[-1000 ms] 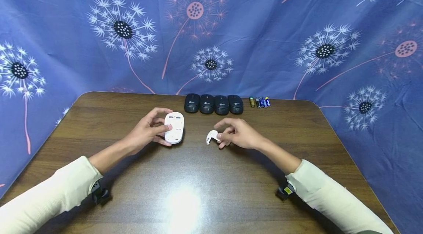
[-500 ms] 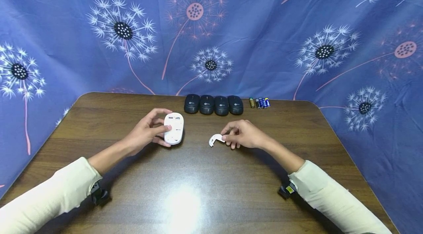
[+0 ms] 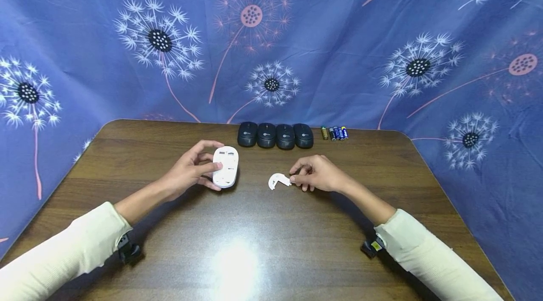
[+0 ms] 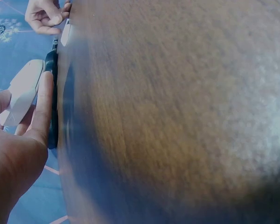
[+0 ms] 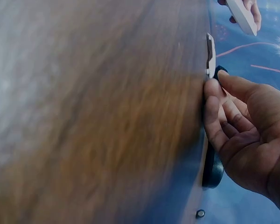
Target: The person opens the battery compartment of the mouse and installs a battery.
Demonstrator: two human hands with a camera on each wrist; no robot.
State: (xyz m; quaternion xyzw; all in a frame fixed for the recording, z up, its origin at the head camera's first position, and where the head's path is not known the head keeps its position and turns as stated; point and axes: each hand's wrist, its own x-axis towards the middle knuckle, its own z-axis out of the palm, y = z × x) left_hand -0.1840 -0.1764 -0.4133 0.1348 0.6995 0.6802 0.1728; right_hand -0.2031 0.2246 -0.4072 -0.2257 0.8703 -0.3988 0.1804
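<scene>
One white oval plastic mouse (image 3: 228, 172) is gripped in our left hand (image 3: 191, 166); right of it, our right hand (image 3: 320, 173) pinches a white curved plastic piece (image 3: 276, 179).

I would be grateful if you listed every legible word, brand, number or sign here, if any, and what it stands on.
No text can be read.
Black mice: a pale logo on each, too small to read.
Batteries: printed labels, too small to read.
White device in the left hand: dark marks, too small to tell if any is lettering.
</scene>
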